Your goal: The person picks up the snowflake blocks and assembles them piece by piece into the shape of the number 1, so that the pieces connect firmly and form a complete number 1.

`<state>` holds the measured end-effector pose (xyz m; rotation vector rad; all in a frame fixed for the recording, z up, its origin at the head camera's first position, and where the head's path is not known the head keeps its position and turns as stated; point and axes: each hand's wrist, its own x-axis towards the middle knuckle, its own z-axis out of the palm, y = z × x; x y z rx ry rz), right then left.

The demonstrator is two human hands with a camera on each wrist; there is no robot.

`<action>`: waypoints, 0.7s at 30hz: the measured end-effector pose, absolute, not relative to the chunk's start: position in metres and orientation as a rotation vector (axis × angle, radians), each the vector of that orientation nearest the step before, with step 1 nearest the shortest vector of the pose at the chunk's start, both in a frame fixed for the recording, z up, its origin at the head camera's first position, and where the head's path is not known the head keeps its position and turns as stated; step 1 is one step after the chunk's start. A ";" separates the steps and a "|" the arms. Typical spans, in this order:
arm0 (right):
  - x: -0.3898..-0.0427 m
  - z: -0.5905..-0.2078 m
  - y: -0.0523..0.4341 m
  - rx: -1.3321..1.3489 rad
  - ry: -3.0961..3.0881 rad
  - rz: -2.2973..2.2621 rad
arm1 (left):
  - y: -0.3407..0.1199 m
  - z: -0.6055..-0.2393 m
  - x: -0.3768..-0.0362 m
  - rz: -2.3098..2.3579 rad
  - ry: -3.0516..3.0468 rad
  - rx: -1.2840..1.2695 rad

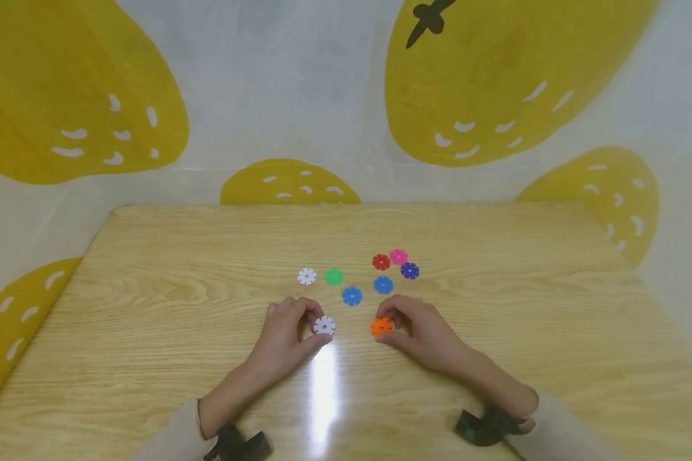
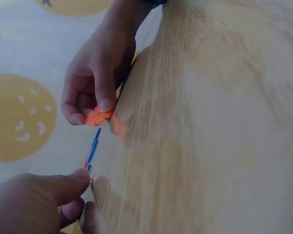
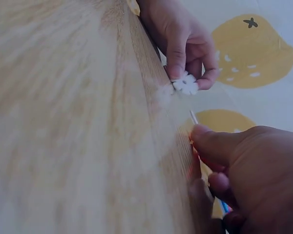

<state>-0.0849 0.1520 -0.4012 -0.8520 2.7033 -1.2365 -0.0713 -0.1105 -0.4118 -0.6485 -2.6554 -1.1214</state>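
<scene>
Hands lift one snowflake disc each; seven lie loose

Head view: the person's left hand (image 1: 285, 333) pinches a white snowflake disc (image 1: 324, 325) between thumb and curled fingers, just above the wooden table (image 1: 150, 269). The right hand (image 1: 421, 330) pinches an orange snowflake disc (image 1: 381, 326) the same way. Both discs sit near the table's middle, a little apart, faces turned mostly upward toward the camera. Beyond them lie a second white disc (image 1: 307, 276), a green disc (image 1: 334, 276), two blue discs (image 1: 352, 295) (image 1: 383, 285), a red disc (image 1: 381, 261), a pink disc (image 1: 398, 257) and a purple disc (image 1: 409, 270), all flat and unjoined. Judging by that, the work looks barely begun: two pieces are in hand and no pair is slotted together yet.

Left wrist view: the orange snowflake disc (image 2: 98, 116) is held between the right thumb and forefinger, its edge close to the tabletop, broad face toward this camera. Being round, it has no long axis.

Right wrist view: the white snowflake disc (image 3: 185, 84) is gripped at its rim by the left fingertips, notched edge clear, tilted nearly upright against the table's edge line.
</scene>
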 end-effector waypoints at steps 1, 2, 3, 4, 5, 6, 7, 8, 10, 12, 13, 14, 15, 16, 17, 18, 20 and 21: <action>-0.085 -0.402 0.152 -0.842 2.696 -1.256 | -0.110 -0.411 -0.071 -1.138 -2.645 -0.665; -0.085 -0.403 0.151 -0.834 2.685 -1.281 | -0.110 -0.411 -0.070 -1.147 -2.636 -0.683; -0.085 -0.404 0.151 -0.825 2.673 -1.307 | -0.110 -0.411 -0.070 -1.151 -2.624 -0.704; -0.085 -0.404 0.151 -0.804 2.659 -1.334 | -0.110 -0.411 -0.070 -1.151 -2.615 -0.726; -0.085 -0.405 0.151 -0.778 2.642 -1.364 | -0.110 -0.411 -0.070 -1.142 -2.608 -0.745; -0.085 -0.405 0.151 -0.751 2.624 -1.391 | -0.110 -0.411 -0.070 -1.129 -2.601 -0.762; -0.084 -0.404 0.151 -0.716 2.609 -1.415 | -0.110 -0.412 -0.071 -1.119 -2.593 -0.776; -0.084 -0.403 0.151 -0.680 2.596 -1.435 | -0.110 -0.413 -0.071 -1.109 -2.585 -0.787; -0.082 -0.400 0.149 -0.610 2.573 -1.472 | -0.109 -0.414 -0.072 -1.114 -2.562 -0.810; -0.080 -0.394 0.146 -0.576 2.551 -1.511 | -0.108 -0.414 -0.072 -1.139 -2.529 -0.831; -0.079 -0.390 0.145 -0.567 2.534 -1.534 | -0.107 -0.414 -0.072 -1.164 -2.514 -0.835; -0.078 -0.386 0.143 -0.574 2.518 -1.556 | -0.107 -0.414 -0.071 -1.192 -2.501 -0.836; -0.077 -0.383 0.141 -0.580 2.498 -1.582 | -0.106 -0.414 -0.070 -1.223 -2.488 -0.836; -0.076 -0.379 0.139 -0.583 2.481 -1.601 | -0.105 -0.413 -0.069 -1.257 -2.478 -0.834; -0.075 -0.376 0.138 -0.587 2.465 -1.618 | -0.104 -0.413 -0.067 -1.290 -2.472 -0.830; -0.074 -0.374 0.137 -0.588 2.456 -1.626 | -0.102 -0.411 -0.066 -1.339 -2.469 -0.830; -0.073 -0.371 0.136 -0.593 2.441 -1.645 | -0.099 -0.408 -0.062 -1.472 -2.439 -0.852; -0.073 -0.370 0.135 -0.586 2.432 -1.655 | -0.098 -0.405 -0.060 -1.546 -2.422 -0.864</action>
